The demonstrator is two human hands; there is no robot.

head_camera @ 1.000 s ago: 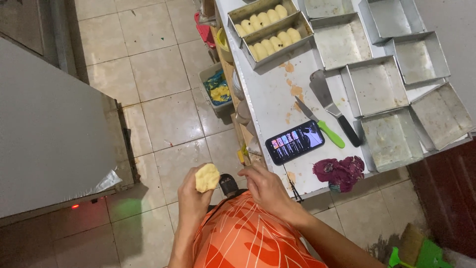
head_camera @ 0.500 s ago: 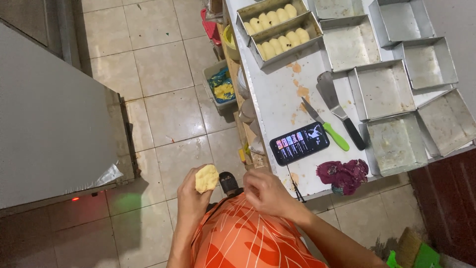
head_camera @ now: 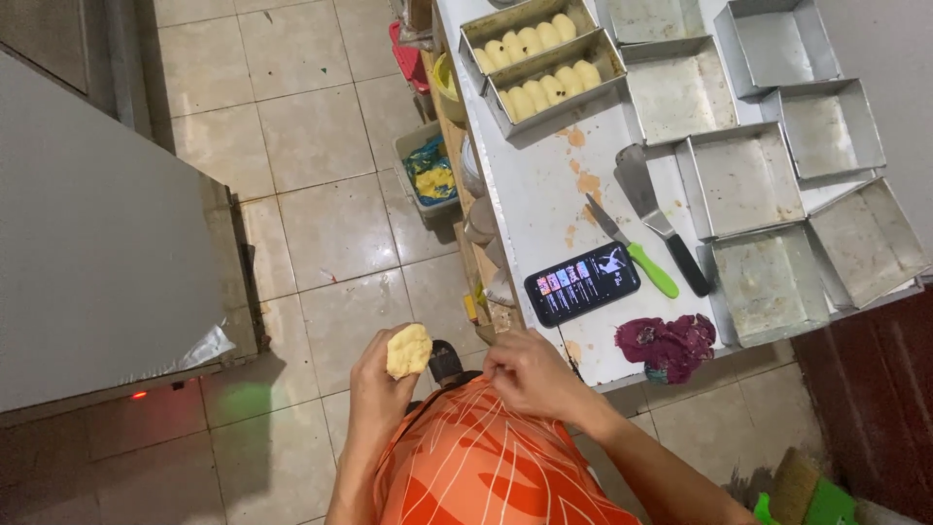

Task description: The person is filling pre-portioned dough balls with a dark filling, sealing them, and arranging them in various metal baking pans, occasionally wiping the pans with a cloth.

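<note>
One dough lump (head_camera: 408, 350) gripped in left hand (head_camera: 377, 389), right hand (head_camera: 525, 374) beside.

Pale yellow dough lump (head_camera: 408, 350), orange white-lined garment (head_camera: 486, 467), perhaps maroon cloth (head_camera: 666, 345)

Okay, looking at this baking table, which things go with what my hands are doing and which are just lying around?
In hand:
left hand holding the dough ball
right hand, fingers pinched
two filled loaf tins
empty tins

Lying about:
phone
green-handled knife
scraper
maroon cloth
</note>
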